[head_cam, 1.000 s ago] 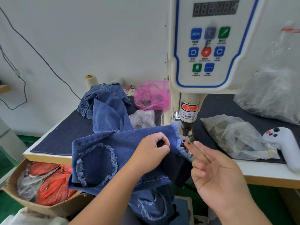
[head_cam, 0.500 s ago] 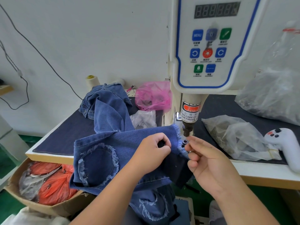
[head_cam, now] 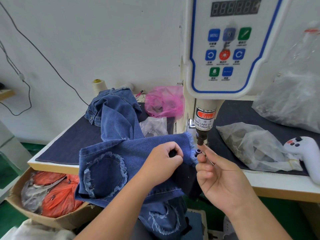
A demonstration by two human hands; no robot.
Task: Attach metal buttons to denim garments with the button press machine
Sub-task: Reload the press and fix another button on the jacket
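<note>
A blue denim garment (head_cam: 131, 153) with frayed circular patches hangs over the table's front edge. My left hand (head_cam: 164, 158) grips its frayed top edge, fingers curled round the cloth. My right hand (head_cam: 220, 177) is just right of it, palm up, with thumb and forefinger pinching a small dark metal button (head_cam: 198, 151). The button sits directly under the dark punch tip (head_cam: 200, 140) of the white button press machine (head_cam: 223, 49). The lower die is hidden behind my fingers and the denim.
More denim (head_cam: 112, 111) is piled on the dark table mat (head_cam: 76, 141). Pink (head_cam: 162, 103) and clear plastic bags (head_cam: 251, 144) lie beside the machine, and a white handheld controller (head_cam: 304, 153) at the right. A cardboard box with orange bags (head_cam: 57, 196) stands below left.
My right hand went from open with spread fingers to pinching the button, and it rose slightly toward the punch tip. My left hand kept its grip on the denim edge.
</note>
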